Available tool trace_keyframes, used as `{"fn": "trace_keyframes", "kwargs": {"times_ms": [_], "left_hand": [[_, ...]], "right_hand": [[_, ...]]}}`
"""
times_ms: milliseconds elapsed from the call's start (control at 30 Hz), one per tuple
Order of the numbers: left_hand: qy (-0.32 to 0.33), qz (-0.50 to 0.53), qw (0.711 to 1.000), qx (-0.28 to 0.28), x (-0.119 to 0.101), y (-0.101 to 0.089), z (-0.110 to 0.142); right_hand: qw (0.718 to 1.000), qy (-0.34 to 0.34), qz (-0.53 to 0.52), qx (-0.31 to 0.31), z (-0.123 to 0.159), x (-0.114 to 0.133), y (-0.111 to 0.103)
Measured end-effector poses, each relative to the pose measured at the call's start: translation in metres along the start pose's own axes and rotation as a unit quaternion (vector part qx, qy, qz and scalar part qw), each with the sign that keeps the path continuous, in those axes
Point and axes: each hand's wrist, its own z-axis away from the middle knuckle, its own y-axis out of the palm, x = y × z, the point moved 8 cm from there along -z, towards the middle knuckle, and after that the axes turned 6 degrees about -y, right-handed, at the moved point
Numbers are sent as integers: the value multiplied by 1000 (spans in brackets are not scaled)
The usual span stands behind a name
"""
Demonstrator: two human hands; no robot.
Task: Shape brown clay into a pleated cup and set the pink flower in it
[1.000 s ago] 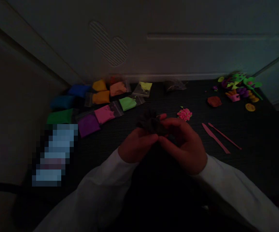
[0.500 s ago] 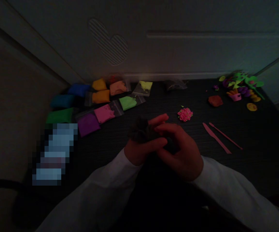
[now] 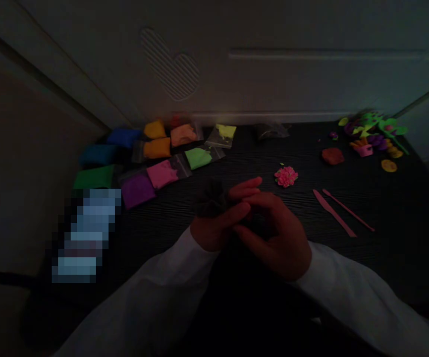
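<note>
One dark petalled piece [image 3: 211, 199], mid-frame, held in left hand [image 3: 216, 229]. Right hand [image 3: 279, 239] half-curled against the left; whether it grips anything, cannot tell. Pink cluster [image 3: 286, 176] right of centre; pink knife [image 3: 332, 213], pink stick [image 3: 348, 210] farther right.

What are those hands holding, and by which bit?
A dark ruffled piece, in the left hand. Its ruffled end sticks out; the gripped part is hidden, and whether the right hand grips too can't be told.

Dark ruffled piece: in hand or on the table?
In hand: the dark piece sits in the left hand, its ruffles showing beyond the thumb.
</note>
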Motion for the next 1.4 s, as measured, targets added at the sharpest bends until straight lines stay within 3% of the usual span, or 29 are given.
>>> {"fn": "trace_keyframes", "kwargs": {"times_ms": [167,333,500,667,933,1033,1167,1233,1333,1400], "left_hand": [[17,-12,1000,13,-2,2,1],[42,-68,996,27,-7,4,2],[14,-113,992,46,-7,5,1],[29,-72,997,20,-10,1,0],[-19,12,1000,8,-3,4,2],[-48,29,998,22,0,6,1],[-77,58,995,37,4,9,0],[-64,68,996,17,3,7,-2],[-43,78,996,-25,2,0,-4],[-45,81,995,-43,4,-4,-6]], "right_hand": [[1000,1,-1,-2,0,0,0],[999,43,-27,-17,0,-8,0],[994,89,-57,12,1,-17,4],[983,134,-123,-1,6,-27,5],[968,167,-184,-15,9,-28,11],[938,211,-273,-40,8,-35,13],[834,331,-435,-71,10,-50,20],[799,356,-477,-77,10,-52,20],[786,361,-495,-86,9,-53,19],[797,358,-480,-78,9,-54,19]]}}
